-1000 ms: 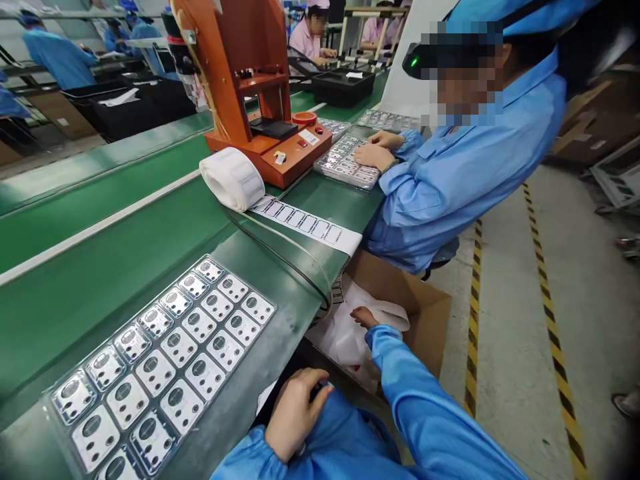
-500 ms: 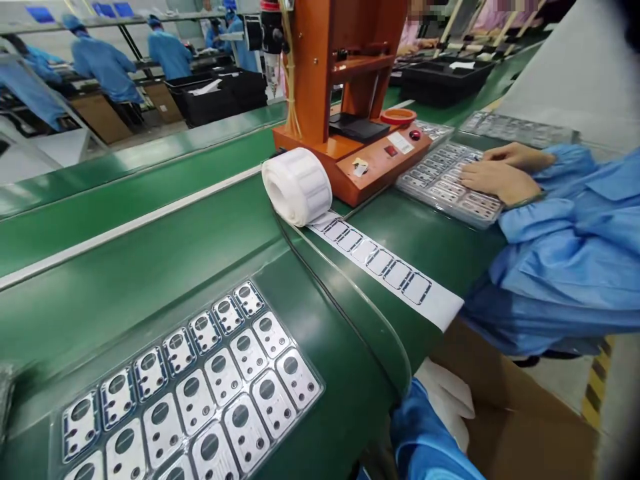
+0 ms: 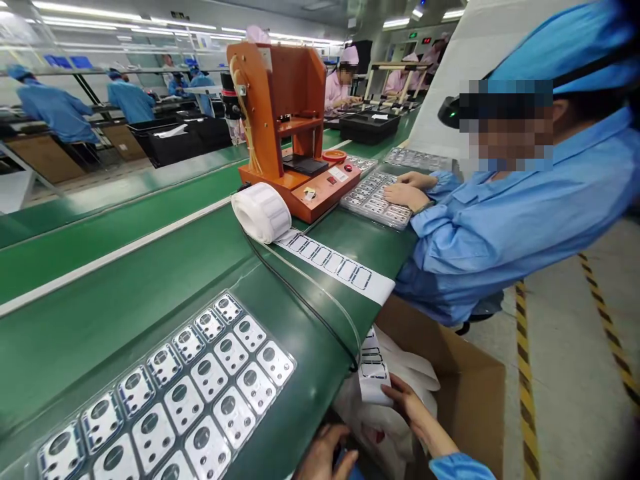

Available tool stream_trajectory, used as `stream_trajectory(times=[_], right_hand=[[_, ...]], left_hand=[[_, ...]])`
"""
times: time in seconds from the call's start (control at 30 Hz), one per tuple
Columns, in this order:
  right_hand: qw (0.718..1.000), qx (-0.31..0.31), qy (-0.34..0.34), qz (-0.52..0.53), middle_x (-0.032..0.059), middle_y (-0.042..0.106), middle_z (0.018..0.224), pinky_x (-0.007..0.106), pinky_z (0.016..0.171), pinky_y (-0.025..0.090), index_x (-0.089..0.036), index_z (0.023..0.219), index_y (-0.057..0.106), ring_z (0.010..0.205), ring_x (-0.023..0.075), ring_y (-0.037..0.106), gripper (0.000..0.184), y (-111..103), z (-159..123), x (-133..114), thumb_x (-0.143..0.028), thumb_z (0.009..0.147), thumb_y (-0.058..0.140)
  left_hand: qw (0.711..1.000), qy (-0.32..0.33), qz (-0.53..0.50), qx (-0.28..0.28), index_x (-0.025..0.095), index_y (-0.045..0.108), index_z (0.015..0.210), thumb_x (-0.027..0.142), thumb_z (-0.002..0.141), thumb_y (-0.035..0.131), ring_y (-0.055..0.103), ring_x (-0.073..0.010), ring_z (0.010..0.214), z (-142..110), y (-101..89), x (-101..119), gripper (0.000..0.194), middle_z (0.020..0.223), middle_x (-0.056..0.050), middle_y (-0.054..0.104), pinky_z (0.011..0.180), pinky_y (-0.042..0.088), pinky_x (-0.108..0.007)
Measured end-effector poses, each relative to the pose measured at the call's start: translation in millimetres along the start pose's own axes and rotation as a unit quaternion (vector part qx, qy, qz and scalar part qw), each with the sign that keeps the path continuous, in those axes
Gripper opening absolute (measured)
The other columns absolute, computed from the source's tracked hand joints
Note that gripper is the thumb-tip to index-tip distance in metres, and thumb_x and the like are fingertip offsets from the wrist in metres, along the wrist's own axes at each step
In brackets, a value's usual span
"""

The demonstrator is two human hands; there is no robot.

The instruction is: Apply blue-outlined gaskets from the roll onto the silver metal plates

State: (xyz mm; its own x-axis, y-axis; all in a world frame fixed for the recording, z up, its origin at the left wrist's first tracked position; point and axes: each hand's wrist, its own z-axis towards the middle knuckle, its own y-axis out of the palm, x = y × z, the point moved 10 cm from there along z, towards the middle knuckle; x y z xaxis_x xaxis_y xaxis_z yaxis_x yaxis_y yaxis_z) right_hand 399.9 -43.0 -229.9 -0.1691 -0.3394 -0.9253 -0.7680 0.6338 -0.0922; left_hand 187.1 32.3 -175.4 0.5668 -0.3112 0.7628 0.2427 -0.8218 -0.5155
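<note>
My right hand (image 3: 409, 404) pinches the lower end of a white adhesive strip (image 3: 373, 381) printed with dark frame outlines, below the table's edge. Close to the same edge, at the bottom of the view, my left hand (image 3: 324, 456) has its fingers curved and thumb apart, with nothing visible in it; part of it is cut off. A roll of white tape (image 3: 261, 213) rests on the green table, and its printed tail (image 3: 333, 263) lies across to the edge. At the lower left, a clear tray (image 3: 294, 365) carries rows of silver plates with round holes.
An orange press (image 3: 280, 127) stands behind the roll. To the right a co-worker in blue (image 3: 500, 220) has both hands on another tray of plates (image 3: 373, 200). A cardboard box (image 3: 475, 393) with white backing paper sits below the table edge. A cable (image 3: 310, 303) crosses the tabletop.
My view has tilted up and swung right, bringing in the co-worker's upper body. Both my hands have come into sight, the right one with the printed strip; before, only a sleeve showed.
</note>
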Motion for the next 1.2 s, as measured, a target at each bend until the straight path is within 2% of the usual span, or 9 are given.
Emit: stream_trajectory(times=[0.13, 0.23, 0.37, 0.5, 0.6, 0.7, 0.8, 1.07, 1.2], right_hand=[[0.997, 0.018, -0.019, 0.067, 0.0085, 0.077, 0.091, 0.045, 0.082, 0.056, -0.023, 0.091, 0.074, 0.087, 0.0299, 0.071, 0.054, -12, -48, -13, -0.066, 0.059, 0.076], [0.995, 0.029, -0.039, 0.089, 0.0075, 0.075, 0.110, 0.045, 0.097, 0.051, -0.026, 0.105, 0.073, 0.105, 0.0291, 0.067, 0.053, -18, -76, -27, -0.060, 0.064, 0.078], [0.992, 0.026, -0.091, 0.079, 0.0077, 0.073, 0.115, 0.046, 0.102, 0.049, -0.025, 0.102, 0.073, 0.111, 0.0294, 0.064, 0.047, -19, -103, -55, -0.055, 0.067, 0.080], [0.984, 0.030, -0.167, 0.045, 0.0095, 0.071, 0.117, 0.043, 0.094, 0.054, -0.026, 0.124, 0.062, 0.103, 0.0255, 0.067, 0.057, -21, -128, -90, -0.048, 0.074, 0.078], [0.960, 0.081, -0.258, -0.066, 0.0092, 0.069, 0.114, 0.038, 0.087, 0.056, -0.026, 0.140, 0.045, 0.094, 0.0209, 0.068, 0.065, -27, -149, -123, -0.044, 0.083, 0.070], [0.918, 0.138, -0.307, -0.208, 0.0063, 0.070, 0.098, 0.035, 0.083, 0.056, -0.023, 0.122, 0.060, 0.084, 0.0191, 0.066, 0.039, -28, -163, -150, -0.042, 0.087, 0.065], [0.895, 0.142, -0.339, -0.254, 0.0044, 0.067, 0.084, 0.031, 0.071, 0.055, -0.022, 0.095, 0.068, 0.072, 0.0171, 0.062, 0.020, -21, -171, -171, -0.040, 0.090, 0.061], [0.884, 0.124, -0.371, -0.255, 0.0023, 0.058, 0.068, 0.025, 0.057, 0.048, -0.020, 0.065, 0.061, 0.062, 0.0133, 0.057, 0.038, -7, -179, -191, -0.039, 0.096, 0.054], [0.883, 0.105, -0.365, -0.274, 0.0045, 0.065, 0.080, 0.026, 0.061, 0.052, -0.020, 0.084, 0.070, 0.068, 0.0149, 0.062, 0.032, -9, -179, -193, -0.045, 0.095, 0.054]], left_hand=[[0.997, 0.035, -0.057, 0.028, 0.014, 0.050, 0.142, 0.031, 0.087, 0.061, 0.048, -0.0323, 0.136, 4, -20.6, 55, 0.059, 0.145, -0.018, 0.054, 0.115, 0.036, -0.047], [0.983, 0.112, -0.138, 0.046, 0.020, 0.042, 0.147, 0.030, 0.084, 0.066, 0.050, -0.0296, 0.134, 6, -20.3, 101, 0.068, 0.145, -0.014, 0.054, 0.116, 0.037, -0.047], [0.945, 0.163, -0.281, 0.034, 0.021, 0.036, 0.148, 0.024, 0.081, 0.068, 0.056, -0.0256, 0.129, 1, -18.6, 128, 0.074, 0.143, -0.012, 0.055, 0.111, 0.043, -0.041], [0.938, 0.165, -0.298, 0.061, 0.021, 0.048, 0.138, 0.021, 0.084, 0.063, 0.063, -0.0232, 0.116, -8, -30.7, 129, 0.056, 0.129, -0.010, 0.064, 0.103, 0.049, -0.036], [0.948, 0.159, -0.261, 0.088, 0.019, 0.059, 0.122, 0.020, 0.081, 0.064, 0.065, -0.0209, 0.100, -12, -38.8, 129, 0.041, 0.110, -0.007, 0.070, 0.092, 0.053, -0.034], [0.950, 0.156, -0.255, 0.087, 0.019, 0.063, 0.106, 0.021, 0.080, 0.064, 0.063, -0.0172, 0.085, -15, -40.2, 130, 0.027, 0.094, -0.003, 0.069, 0.079, 0.053, -0.028], [0.942, 0.156, -0.287, 0.078, 0.019, 0.063, 0.099, 0.026, 0.079, 0.067, 0.060, -0.0153, 0.079, -17, -41.4, 130, 0.021, 0.087, -0.001, 0.067, 0.074, 0.051, -0.026], [0.905, 0.140, -0.402, -0.020, 0.015, 0.058, 0.098, 0.040, 0.067, 0.082, 0.062, -0.0149, 0.080, -19, -34.3, 121, 0.046, 0.088, -0.004, 0.067, 0.076, 0.048, -0.026], [0.910, 0.130, -0.393, -0.005, 0.015, 0.060, 0.093, 0.047, 0.070, 0.079, 0.063, -0.0158, 0.080, -20, -36.8, 113, 0.043, 0.088, -0.004, 0.069, 0.076, 0.049, -0.027]])
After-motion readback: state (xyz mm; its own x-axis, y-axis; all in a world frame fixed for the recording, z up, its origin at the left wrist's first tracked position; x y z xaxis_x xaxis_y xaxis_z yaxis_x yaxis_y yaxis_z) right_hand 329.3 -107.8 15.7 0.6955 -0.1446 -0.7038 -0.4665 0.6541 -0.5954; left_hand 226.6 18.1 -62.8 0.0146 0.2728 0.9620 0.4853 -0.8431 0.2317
